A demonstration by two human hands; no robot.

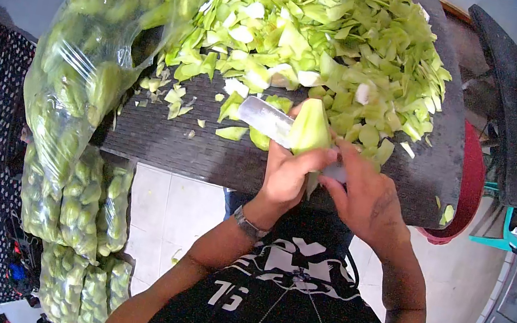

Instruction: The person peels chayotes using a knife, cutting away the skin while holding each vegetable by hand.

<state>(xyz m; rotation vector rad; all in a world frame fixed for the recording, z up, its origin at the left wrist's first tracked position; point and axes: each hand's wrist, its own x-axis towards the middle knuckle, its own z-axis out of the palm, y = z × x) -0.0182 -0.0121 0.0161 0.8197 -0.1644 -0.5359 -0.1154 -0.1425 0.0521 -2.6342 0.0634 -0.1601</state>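
Observation:
My left hand (287,173), with a watch on its wrist, is closed around a pale green chayote (310,128) over the table's near edge. A wide knife (266,120) has its blade sticking out to the left of the chayote, flat and shiny. My right hand (366,198) is closed at the chayote's lower right, with a grey part of the knife between thumb and fingers; the handle itself is hidden. Green peel pieces (232,132) lie just beyond both hands, under and beside the blade.
A large heap of green peelings (325,21) covers the far part of the dark table (204,155). At left, a big clear bag of chayotes (96,43) overhangs the edge, above smaller filled bags (82,200). A red tub (468,178) stands at right, near a teal stool (507,233).

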